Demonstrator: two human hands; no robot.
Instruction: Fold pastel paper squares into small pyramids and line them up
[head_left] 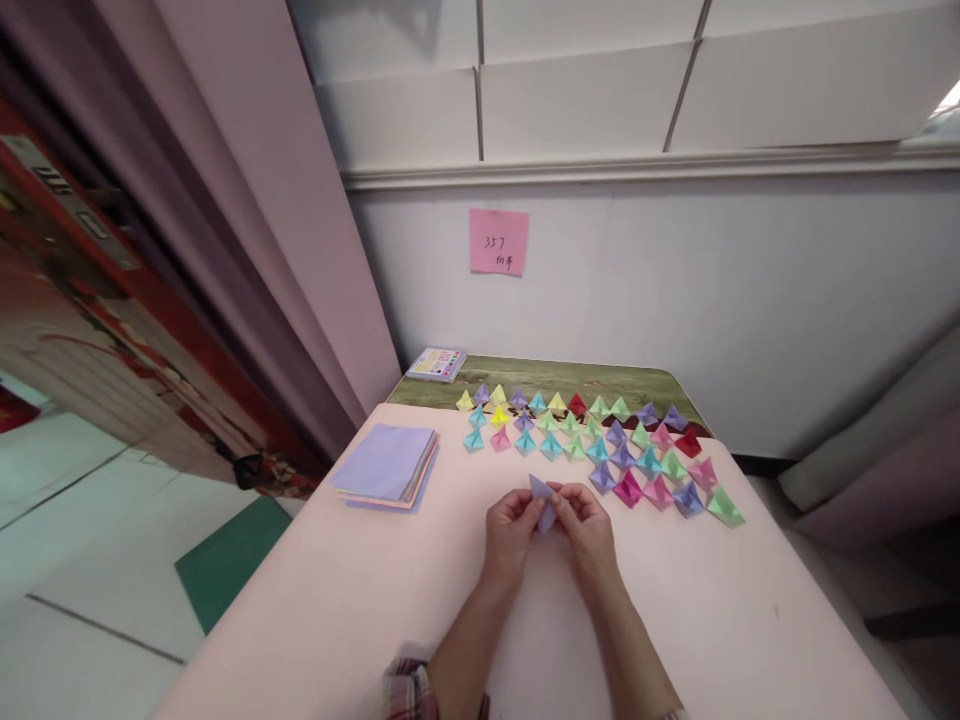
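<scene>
Between both hands is a small piece of folded purple paper (545, 514), its pointed tip showing above the fingers. My left hand (510, 528) pinches its left side between thumb and fingers. From the right, my right hand (586, 525) pinches the same paper with thumb and forefinger. Both hands are over the middle of the pale pink table cover (360, 610). Just beyond them stand several rows of folded paper boats (598, 449) in many colours. A stack of square coloured paper (386, 465), purple on top, lies to the left of the hands.
A printed packet (436, 364) lies at the table's back left corner, on a green wood-patterned top (540, 372). A pink note (499, 242) is stuck on the wall behind. A purple curtain (300, 250) hangs at the left, near a green mat (232, 558) on the floor.
</scene>
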